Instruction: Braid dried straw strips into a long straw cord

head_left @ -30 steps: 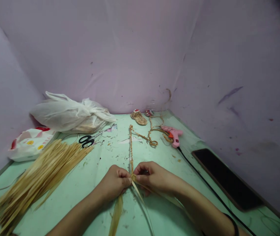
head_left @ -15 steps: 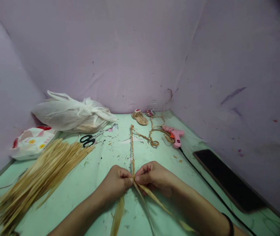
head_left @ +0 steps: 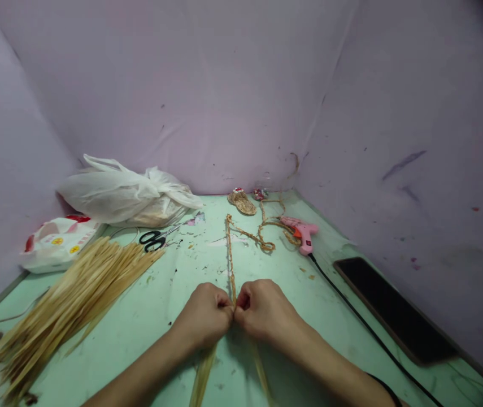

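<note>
One twisted straw cord (head_left: 230, 257) is being held at its near end in the middle of the green table (head_left: 173, 350), its length being stretched away toward 12 o'clock from the hands. That end is being pinched between the left hand (head_left: 207, 316) and the right hand (head_left: 269, 310), both being kept narrow, with curled fingers almost meeting. From beneath them, a broad strip (head_left: 204, 376) is being trailed toward 7 o'clock and a thinner strip (head_left: 262, 376) toward 5. Compared with a moment earlier, the right fingers are being curled in more tightly, and the strips that were being fanned out below them are now being partly hidden; by judgement, the strands are being drawn snug at the join, so the twist is being kept from loosening. Farther out, a looped cord (head_left: 266, 246) is being seen at 1 o'clock and a pink glue gun (head_left: 306, 233) between 1 and 2, while a small woven sandal (head_left: 243, 202) is being shown near 12. A dark phone (head_left: 394, 311) is being left at 3 o'clock, a bundle of dry strips (head_left: 75, 299) at 9, and black-handled scissors (head_left: 153, 240) between 10 and 11, below a tied white bag (head_left: 122, 195).
</note>
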Demonstrator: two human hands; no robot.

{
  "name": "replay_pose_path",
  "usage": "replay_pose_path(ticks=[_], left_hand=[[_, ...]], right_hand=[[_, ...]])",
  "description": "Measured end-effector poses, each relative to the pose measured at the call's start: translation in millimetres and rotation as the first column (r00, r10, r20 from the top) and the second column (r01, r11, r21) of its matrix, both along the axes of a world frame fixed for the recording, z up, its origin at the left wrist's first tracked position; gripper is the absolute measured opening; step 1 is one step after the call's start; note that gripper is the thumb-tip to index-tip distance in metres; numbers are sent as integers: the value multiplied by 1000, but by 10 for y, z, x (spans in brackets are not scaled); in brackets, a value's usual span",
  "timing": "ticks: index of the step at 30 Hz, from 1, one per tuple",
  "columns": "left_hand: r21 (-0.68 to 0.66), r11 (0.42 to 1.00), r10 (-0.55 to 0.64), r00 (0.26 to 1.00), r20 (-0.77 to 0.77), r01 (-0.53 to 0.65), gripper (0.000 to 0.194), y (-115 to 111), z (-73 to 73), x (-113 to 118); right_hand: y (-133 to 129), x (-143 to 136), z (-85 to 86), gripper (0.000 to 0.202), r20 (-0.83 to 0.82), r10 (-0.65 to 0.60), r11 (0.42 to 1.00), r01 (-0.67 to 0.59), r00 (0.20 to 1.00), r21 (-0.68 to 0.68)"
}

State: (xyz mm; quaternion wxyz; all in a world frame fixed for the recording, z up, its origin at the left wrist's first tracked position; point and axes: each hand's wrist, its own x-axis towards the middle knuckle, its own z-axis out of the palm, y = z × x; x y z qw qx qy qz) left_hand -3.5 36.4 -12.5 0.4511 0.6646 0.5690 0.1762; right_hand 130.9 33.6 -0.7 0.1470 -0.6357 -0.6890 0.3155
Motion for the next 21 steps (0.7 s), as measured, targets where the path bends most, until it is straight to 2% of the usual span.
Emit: replay_pose_path(ticks=[3,5,7,9,12,17,19,21], left_hand=[[17,999,39,999,-30,-39,14,-10,24,1],[-45,997,61,998,20,-60,15,-18,28,-20],[-121,991,74,993,93,-63,14,-20,24,-47],[-167,985,74,983,166,-46,13,-16,15,-71],[-179,984,57,968,243,-13,16,-6,3,-94],[-142,990,51,947,317,-6,22,-25,22,-93],[-140,990,57,935,350,-8,24,-41,49,-83],[-155,988,51,926,374,8,26,-50,77,-79]], right_hand=[[-15,-23,12,9,-68,-20,999,18,997,-35],[-3,-16,-2,10,-236,-22,981,-24,972,-190],[23,3,-12,9,-416,-69,927,-95,907,-362],[56,24,-16,5,-517,-141,880,-133,844,-456],[91,47,-31,8,-575,-172,896,-116,800,-429],[76,43,-84,18,-638,-98,962,-91,763,-257],[51,25,-73,23,-699,-131,946,-123,703,-301],[26,7,-36,27,-755,-216,894,-186,619,-409]])
